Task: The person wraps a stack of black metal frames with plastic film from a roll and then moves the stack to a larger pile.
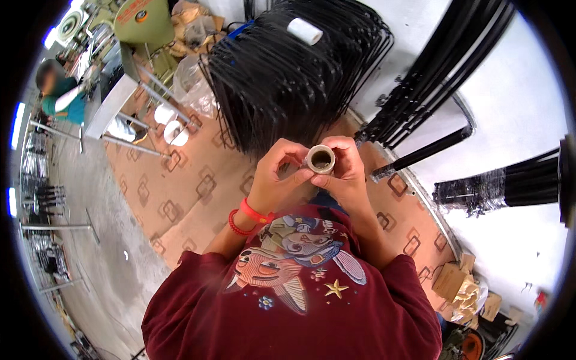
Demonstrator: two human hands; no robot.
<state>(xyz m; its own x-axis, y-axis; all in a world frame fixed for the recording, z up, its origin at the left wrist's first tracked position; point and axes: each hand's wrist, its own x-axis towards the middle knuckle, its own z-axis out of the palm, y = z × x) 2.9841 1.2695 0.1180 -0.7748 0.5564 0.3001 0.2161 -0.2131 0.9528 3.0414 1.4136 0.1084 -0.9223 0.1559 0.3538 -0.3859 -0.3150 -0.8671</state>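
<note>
The left hand [276, 172] and right hand [347, 172] pinch a tube [321, 168] from either side between thumbs and fingers, open end up, above the mat [207, 213]. By the mat's far edge stands a black stack [288, 78], a white roll [305, 31] on top. Black bundles [420, 87] are along its right edge.

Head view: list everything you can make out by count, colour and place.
Hollow roll: one, beige, between both hands
Tubing pile: one, black, top centre
Small roll: one, white, atop tubing pile
Tube bundles: several, black, right wall
Machine: at least one, green, top left
Co-worker: one, teal clothing, far left
Mat: one, patterned tan, floor
Scraps: several, brown, lower right
Wristbands: two, red, left wrist
Shirt: one, maroon, bottom centre
Left hand: one, bare, roll's left
Right hand: one, bare, roll's right
</note>
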